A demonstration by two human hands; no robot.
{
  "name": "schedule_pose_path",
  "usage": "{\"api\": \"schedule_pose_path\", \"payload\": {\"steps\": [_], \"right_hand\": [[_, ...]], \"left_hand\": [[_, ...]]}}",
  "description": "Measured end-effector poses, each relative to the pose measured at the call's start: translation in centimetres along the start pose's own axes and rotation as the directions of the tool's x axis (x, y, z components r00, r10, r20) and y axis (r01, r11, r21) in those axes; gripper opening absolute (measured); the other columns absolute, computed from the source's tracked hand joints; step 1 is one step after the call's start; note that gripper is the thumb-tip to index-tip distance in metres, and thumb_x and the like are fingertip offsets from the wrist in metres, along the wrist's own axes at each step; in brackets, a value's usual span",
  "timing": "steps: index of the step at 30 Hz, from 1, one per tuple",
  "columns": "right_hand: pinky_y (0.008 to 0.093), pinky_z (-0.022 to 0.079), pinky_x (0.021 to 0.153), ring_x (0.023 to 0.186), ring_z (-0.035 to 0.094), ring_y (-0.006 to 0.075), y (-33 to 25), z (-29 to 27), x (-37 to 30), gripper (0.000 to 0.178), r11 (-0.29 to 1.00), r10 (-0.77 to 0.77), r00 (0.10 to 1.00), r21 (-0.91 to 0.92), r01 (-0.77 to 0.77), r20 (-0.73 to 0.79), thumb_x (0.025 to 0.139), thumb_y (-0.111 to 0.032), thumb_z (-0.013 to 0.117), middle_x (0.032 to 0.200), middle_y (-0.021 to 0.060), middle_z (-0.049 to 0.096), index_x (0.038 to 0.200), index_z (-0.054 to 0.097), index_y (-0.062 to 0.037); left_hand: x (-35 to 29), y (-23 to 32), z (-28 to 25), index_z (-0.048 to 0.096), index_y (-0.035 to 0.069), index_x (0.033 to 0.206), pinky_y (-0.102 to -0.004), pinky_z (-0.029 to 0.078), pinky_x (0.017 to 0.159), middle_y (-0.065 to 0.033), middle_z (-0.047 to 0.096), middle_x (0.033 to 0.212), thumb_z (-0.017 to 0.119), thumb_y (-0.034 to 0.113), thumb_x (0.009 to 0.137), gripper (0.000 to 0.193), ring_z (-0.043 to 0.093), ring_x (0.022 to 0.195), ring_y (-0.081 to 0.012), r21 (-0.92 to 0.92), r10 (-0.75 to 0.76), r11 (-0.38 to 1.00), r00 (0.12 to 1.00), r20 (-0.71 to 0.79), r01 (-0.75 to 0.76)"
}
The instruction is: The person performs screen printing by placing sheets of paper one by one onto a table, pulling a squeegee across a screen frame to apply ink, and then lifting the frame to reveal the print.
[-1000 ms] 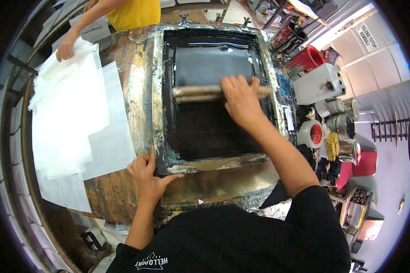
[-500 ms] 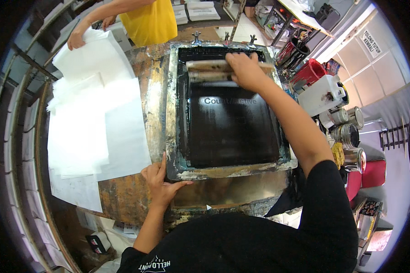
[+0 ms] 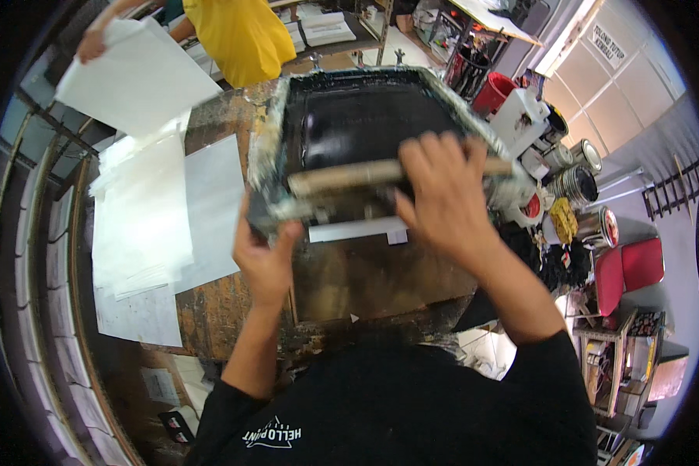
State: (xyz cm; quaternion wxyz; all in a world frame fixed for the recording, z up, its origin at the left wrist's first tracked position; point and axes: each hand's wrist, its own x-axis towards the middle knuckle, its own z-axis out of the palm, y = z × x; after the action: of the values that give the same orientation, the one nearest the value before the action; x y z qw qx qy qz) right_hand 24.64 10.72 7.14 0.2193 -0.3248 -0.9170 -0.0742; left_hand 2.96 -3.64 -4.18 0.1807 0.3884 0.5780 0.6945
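Note:
A screen printing frame [image 3: 266,147] with black ink over its mesh [image 3: 373,124] is tilted, its near edge raised off the table. My left hand [image 3: 264,260] grips the frame's near left corner, thumb and fingers around it. My right hand [image 3: 446,190], blurred by motion, is wrapped over the wooden handle of a squeegee [image 3: 342,177] at the near end of the frame. The squeegee's blade is hidden. Beneath the raised edge shows a strip of white paper [image 3: 349,231] on the brown printing board [image 3: 380,283].
Stacked white paper [image 3: 144,217] lies on the table to the left. Beyond it, a person in a yellow shirt [image 3: 237,39] holds a white sheet [image 3: 136,78]. Paint cans [image 3: 575,185], a white jerrycan [image 3: 518,120] and a red bucket [image 3: 493,95] stand along the right. Clamps [image 3: 398,57] sit at the far edge.
The squeegee has come from the far end to the near end in my right hand. The frame's near edge has risen with my left hand. The other person has lifted a sheet off the stack.

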Motion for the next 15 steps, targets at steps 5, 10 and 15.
{"api": "schedule_pose_path", "payload": {"steps": [5, 10, 15], "right_hand": [[0.0483, 0.042, 0.088, 0.096, 0.064, 0.0357, 4.3, -1.5, 8.4, 0.036, 0.989, -0.144, 0.925, -0.07, 0.128, -0.352, 0.097, -0.041, 0.067, 0.096, 0.0151, 0.068, 0.106, 0.066, -0.0062], [0.0391, 0.046, 0.068, 0.069, 0.055, 0.0225, 4.6, -5.1, 13.8, 0.056, 0.995, -0.101, 0.938, -0.058, 0.087, -0.33, 0.109, -0.056, 0.047, 0.072, 0.006, 0.061, 0.082, 0.063, -0.0092], [0.0378, 0.049, 0.064, 0.063, 0.055, 0.0192, 3.2, -8.2, 17.1, 0.067, 0.989, 0.147, 0.989, 0.001, -0.147, 0.01, 0.109, -0.061, 0.042, 0.066, 0.006, 0.058, 0.071, 0.06, -0.0076]], "left_hand": [[10.0, -3.4, 2.9, 0.048, -0.008, 0.154, -0.0339, 0.056, 0.085, -0.0107, 0.07, 0.125, 0.078, 0.03, 0.103, 0.071, 0.066, 0.094, -0.0139, -0.284, 0.387, 0.85, 0.892, -0.235, -0.444], [17.2, -14.0, 6.0, 0.07, 0.0, 0.135, -0.0351, 0.053, 0.084, -0.0145, 0.066, 0.111, 0.069, 0.02, 0.106, 0.035, 0.064, 0.083, -0.0224, 0.449, 0.17, 0.864, 0.972, 0.164, -0.227], [23.7, -22.2, 9.1, 0.08, 0.011, 0.128, -0.0452, 0.052, 0.087, -0.0155, 0.064, 0.108, 0.074, 0.026, 0.101, 0.031, 0.062, 0.099, -0.035, 0.768, 0.365, 0.412, 0.861, 0.354, -0.491]]}}
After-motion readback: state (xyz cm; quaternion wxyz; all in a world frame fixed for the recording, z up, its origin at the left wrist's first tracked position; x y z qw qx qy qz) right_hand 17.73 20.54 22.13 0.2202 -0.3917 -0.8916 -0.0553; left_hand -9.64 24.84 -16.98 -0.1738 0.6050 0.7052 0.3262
